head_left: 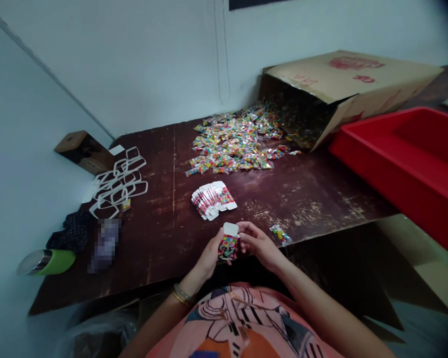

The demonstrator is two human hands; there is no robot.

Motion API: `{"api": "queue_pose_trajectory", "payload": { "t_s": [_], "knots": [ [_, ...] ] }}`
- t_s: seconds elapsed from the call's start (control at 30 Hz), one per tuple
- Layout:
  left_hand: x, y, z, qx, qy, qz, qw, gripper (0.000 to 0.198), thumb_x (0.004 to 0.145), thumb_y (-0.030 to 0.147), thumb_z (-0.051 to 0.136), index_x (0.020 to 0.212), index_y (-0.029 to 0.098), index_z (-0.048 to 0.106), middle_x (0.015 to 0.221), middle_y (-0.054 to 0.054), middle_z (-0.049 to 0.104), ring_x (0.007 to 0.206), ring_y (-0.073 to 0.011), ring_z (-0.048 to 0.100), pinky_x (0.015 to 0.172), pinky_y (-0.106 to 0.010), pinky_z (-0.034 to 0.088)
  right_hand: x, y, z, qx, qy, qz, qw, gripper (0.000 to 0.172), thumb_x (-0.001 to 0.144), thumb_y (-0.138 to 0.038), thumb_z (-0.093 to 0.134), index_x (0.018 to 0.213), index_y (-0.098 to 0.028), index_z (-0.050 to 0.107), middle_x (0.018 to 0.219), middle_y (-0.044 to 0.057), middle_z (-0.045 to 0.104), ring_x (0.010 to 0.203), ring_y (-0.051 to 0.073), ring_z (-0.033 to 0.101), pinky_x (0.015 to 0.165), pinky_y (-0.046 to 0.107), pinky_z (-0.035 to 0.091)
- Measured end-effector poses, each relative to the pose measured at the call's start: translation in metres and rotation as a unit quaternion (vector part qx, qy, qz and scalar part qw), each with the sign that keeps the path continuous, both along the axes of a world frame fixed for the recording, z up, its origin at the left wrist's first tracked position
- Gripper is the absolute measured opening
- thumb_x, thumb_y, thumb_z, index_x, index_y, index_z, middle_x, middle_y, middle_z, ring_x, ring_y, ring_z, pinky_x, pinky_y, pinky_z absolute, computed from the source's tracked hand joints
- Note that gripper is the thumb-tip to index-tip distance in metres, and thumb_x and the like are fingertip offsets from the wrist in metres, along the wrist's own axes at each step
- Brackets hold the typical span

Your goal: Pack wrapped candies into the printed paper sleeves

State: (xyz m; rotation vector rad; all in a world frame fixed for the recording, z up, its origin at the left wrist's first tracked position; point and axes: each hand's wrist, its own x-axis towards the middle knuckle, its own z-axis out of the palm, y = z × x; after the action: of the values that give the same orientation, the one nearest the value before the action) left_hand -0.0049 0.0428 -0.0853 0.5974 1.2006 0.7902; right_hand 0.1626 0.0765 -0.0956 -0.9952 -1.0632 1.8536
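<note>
Close to my body, over the table's front edge, I see a small printed carton (229, 247) with colourful patterns and its white top flap standing up. My left hand (210, 252) is closed around the left side of it. My right hand (259, 243) is at its right side, with bent fingers against the upper edge. Just beyond lies a fanned stack of flattened cartons (213, 199) of the same print. To the right of my right hand, a small clear packet of coloured candies (280, 234) rests near the edge.
A heap of candy packets (235, 141) spills from a cardboard box (358, 79) lying on its side. A red tray (388, 164) is at the right. White loop frames (121, 186), a brown box (85, 151), dark cloth (71, 231) and a green tumbler (56, 262) are at the left.
</note>
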Motion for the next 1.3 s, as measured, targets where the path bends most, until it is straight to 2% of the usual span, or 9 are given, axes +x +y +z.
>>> {"api": "queue_pose_trajectory", "payload": {
  "t_s": [0.13,0.4,0.53,0.6,0.73,0.93,1.07,1.23,1.3],
  "knots": [
    [-0.004,0.004,-0.001,-0.008,-0.03,-0.001,1.0,0.049,0.081,0.049,0.049,0.104,0.008,0.063,0.078,-0.01,0.07,0.063,-0.0194,0.064,0.048,-0.026,0.047,0.006,0.006,0.005,-0.186,0.152,0.086,0.967,0.036,0.07,-0.023,0.076,0.102,-0.018,0.062,0.084,0.0,0.062,0.056,0.005,0.055,0.06,0.018,0.05],
    [-0.005,0.003,0.004,0.016,-0.051,-0.037,0.998,0.045,0.077,0.042,0.051,0.103,0.008,0.064,0.082,-0.01,0.069,0.069,-0.0201,0.063,0.053,-0.027,0.048,0.008,0.005,0.01,-0.182,0.152,0.105,0.966,0.036,0.07,-0.02,0.075,0.104,-0.016,0.066,0.076,-0.001,0.067,0.051,0.004,0.057,0.06,0.018,0.052],
    [-0.004,0.002,0.008,0.101,0.026,-0.111,0.988,0.038,0.077,0.037,0.056,0.105,0.012,0.064,0.088,-0.008,0.069,0.075,-0.019,0.062,0.055,-0.023,0.046,0.004,0.006,0.01,-0.069,0.033,0.133,0.988,0.029,0.072,-0.02,0.07,0.101,-0.02,0.067,0.082,-0.001,0.068,0.045,0.004,0.05,0.048,0.018,0.046],
    [-0.004,0.004,0.007,0.113,0.058,-0.108,0.986,0.036,0.076,0.036,0.058,0.103,0.014,0.065,0.09,-0.007,0.068,0.078,-0.0193,0.06,0.056,-0.023,0.046,0.004,0.009,0.017,0.08,-0.05,0.142,0.985,0.023,0.079,-0.024,0.064,0.101,-0.02,0.069,0.09,0.003,0.069,0.062,0.01,0.06,0.058,0.024,0.051],
    [-0.002,0.008,0.002,0.071,0.041,-0.054,0.995,0.037,0.08,0.041,0.05,0.098,0.013,0.066,0.089,-0.008,0.067,0.078,-0.021,0.059,0.053,-0.026,0.047,0.007,0.013,0.03,0.335,-0.147,0.145,0.92,0.026,0.091,-0.031,0.051,0.107,-0.021,0.069,0.11,0.009,0.066,0.103,0.02,0.06,0.092,0.035,0.047],
    [-0.004,0.006,-0.003,0.067,-0.081,-0.071,0.992,0.039,0.08,0.039,0.053,0.109,0.013,0.062,0.094,-0.009,0.067,0.086,-0.0219,0.059,0.064,-0.03,0.05,0.003,0.022,0.024,0.232,-0.155,0.101,0.955,0.027,0.085,-0.04,0.061,0.096,-0.019,0.073,0.093,0.006,0.07,0.075,0.017,0.066,0.066,0.027,0.054],
    [-0.017,0.004,-0.003,0.081,-0.031,-0.127,0.988,0.039,0.077,0.032,0.064,0.112,0.015,0.06,0.101,-0.008,0.063,0.085,-0.019,0.057,0.064,-0.028,0.049,-0.003,0.02,0.012,0.17,-0.154,0.092,0.969,0.029,0.085,-0.043,0.06,0.094,-0.019,0.073,0.086,0.005,0.071,0.054,0.012,0.06,0.049,0.023,0.049],
    [-0.031,0.001,-0.007,0.05,-0.036,-0.176,0.982,0.04,0.081,0.037,0.062,0.115,0.015,0.058,0.094,-0.008,0.061,0.082,-0.0191,0.058,0.06,-0.027,0.048,-0.005,0.0,-0.008,0.375,-0.201,0.067,0.903,0.028,0.09,-0.034,0.055,0.113,-0.023,0.068,0.109,0.008,0.069,0.096,0.021,0.063,0.085,0.036,0.05],
    [-0.025,0.0,-0.006,0.03,-0.061,-0.186,0.98,0.044,0.082,0.04,0.06,0.119,0.016,0.055,0.094,-0.008,0.061,0.079,-0.019,0.059,0.058,-0.027,0.047,0.002,-0.006,-0.008,0.422,-0.233,0.068,0.873,0.03,0.09,-0.032,0.055,0.118,-0.024,0.065,0.112,0.009,0.068,0.098,0.022,0.06,0.087,0.039,0.049]
  ]
}}
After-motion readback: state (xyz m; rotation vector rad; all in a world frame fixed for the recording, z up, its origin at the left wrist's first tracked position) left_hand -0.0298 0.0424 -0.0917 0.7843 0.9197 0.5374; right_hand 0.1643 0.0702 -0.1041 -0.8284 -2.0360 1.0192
